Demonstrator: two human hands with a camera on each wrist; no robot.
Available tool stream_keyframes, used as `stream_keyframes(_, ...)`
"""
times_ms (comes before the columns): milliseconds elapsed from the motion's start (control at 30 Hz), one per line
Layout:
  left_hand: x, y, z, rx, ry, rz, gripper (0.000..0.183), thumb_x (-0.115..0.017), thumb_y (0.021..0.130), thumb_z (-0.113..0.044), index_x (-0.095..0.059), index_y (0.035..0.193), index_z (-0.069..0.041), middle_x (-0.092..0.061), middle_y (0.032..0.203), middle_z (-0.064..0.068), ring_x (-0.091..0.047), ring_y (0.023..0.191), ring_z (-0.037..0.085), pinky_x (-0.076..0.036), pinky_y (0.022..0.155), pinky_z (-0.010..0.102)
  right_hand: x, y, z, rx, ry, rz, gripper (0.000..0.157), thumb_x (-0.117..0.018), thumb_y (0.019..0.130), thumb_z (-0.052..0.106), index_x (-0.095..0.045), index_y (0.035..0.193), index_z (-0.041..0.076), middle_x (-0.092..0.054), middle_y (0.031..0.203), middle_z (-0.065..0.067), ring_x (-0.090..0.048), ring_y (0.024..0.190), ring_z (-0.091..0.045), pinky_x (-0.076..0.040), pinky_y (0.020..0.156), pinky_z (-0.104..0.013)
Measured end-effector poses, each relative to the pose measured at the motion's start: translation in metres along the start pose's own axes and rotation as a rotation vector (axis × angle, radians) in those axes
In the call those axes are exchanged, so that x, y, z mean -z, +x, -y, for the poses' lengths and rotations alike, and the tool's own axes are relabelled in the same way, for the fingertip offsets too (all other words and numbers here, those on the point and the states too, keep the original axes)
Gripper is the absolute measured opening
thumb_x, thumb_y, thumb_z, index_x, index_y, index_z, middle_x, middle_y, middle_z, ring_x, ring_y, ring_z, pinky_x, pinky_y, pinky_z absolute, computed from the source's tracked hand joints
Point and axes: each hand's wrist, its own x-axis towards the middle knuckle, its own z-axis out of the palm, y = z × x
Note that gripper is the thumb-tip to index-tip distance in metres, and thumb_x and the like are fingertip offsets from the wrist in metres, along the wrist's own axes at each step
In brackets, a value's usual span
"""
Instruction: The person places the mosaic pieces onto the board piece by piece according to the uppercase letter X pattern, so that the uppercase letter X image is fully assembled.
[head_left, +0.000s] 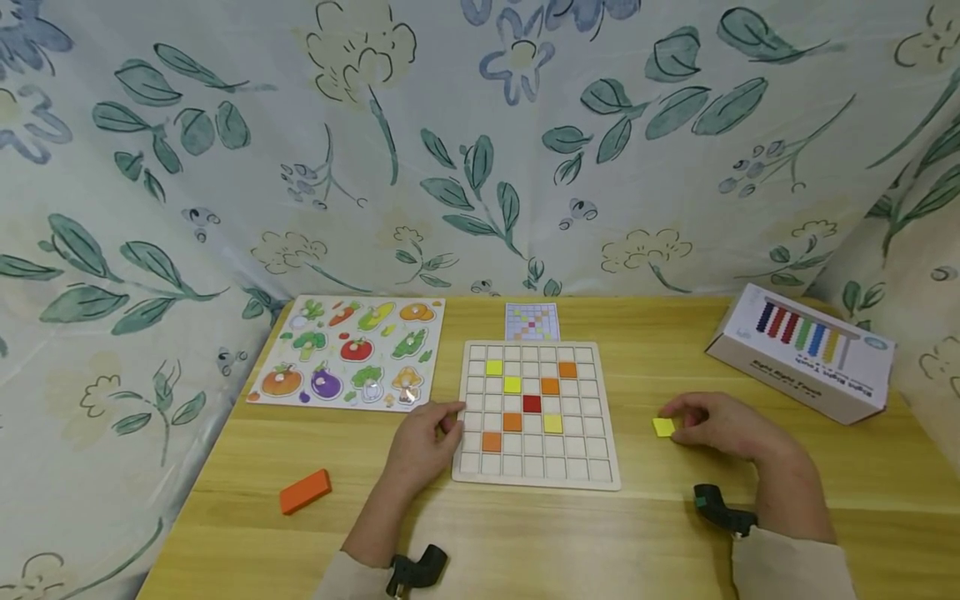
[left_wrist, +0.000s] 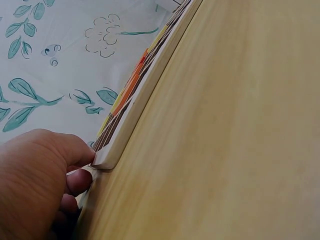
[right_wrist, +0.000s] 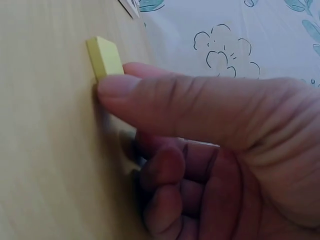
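Note:
A pale wooden grid board [head_left: 536, 483] lies in the middle of the table, its left edge touched by my left hand [head_left: 424, 442]. In the left wrist view, a fingertip of that hand meets the board's corner [left_wrist: 106, 157]. Two diagonals on the grid cross at a red tile [head_left: 532, 404], made of several orange tiles [head_left: 512, 422] and three yellow tiles [head_left: 512, 384]. Right of the board, my right hand [head_left: 720, 427] pinches another yellow tile [head_left: 663, 427] between thumb and finger, just over the tabletop. The right wrist view shows this tile [right_wrist: 106, 57] tilted, its lower end covered by the thumb.
Behind the board sits a small pattern card [head_left: 532, 322] with a similar coloured cross. A vegetable puzzle board [head_left: 378, 367] lies at the back left, and an orange block [head_left: 305, 492] at front left. A white box [head_left: 802, 354] stands at the right. Floral cloth [head_left: 480, 125] hangs behind.

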Motion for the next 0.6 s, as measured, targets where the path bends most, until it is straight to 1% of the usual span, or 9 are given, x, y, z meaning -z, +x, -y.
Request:
stream_keyframes(167, -0.0002, 0.0007, 0.0003, -0.003, -0.002, 0.0, 0.026, -0.072, 0.093, -0.02, -0.077, 0.118, -0.018, -0.057, 0.079, -0.013, -0.047, 0.072, 0.006, -0.041, 0.064, 0.021, -0.0009, 0.0007, 0.0006, -0.006, -0.008, -0.01, 0.039, -0.078, 0.09, 0.024, -0.068, 0.126, 0.011, -0.053, 0.094, -0.006, -0.048, 0.087, -0.023, -0.036, 0.069, -0.033)
stream_keyframes(300, -0.0002, 0.0008, 0.0002, 0.0, -0.006, 0.003, 0.026, -0.072, 0.093, -0.021, -0.076, 0.119, -0.017, -0.057, 0.078, -0.012, -0.047, 0.072, 0.007, -0.041, 0.064, 0.021, -0.0017, -0.0002, 0.0029, 0.005, -0.017, -0.01, 0.039, -0.078, 0.09, 0.023, -0.067, 0.125, 0.01, -0.052, 0.093, -0.007, -0.048, 0.085, -0.023, -0.036, 0.068, -0.033)
stream_keyframes(600, 0.0001, 0.0003, -0.0007, -0.004, -0.001, 0.001, 0.026, -0.072, 0.093, -0.02, -0.076, 0.118, -0.017, -0.057, 0.078, -0.012, -0.047, 0.071, 0.007, -0.041, 0.064, 0.021, -0.0068, 0.0044, 0.0059, 0.009, -0.043, -0.033, 0.034, -0.076, 0.09, 0.021, -0.067, 0.121, 0.011, -0.053, 0.093, -0.007, -0.049, 0.083, -0.023, -0.038, 0.068, -0.034)
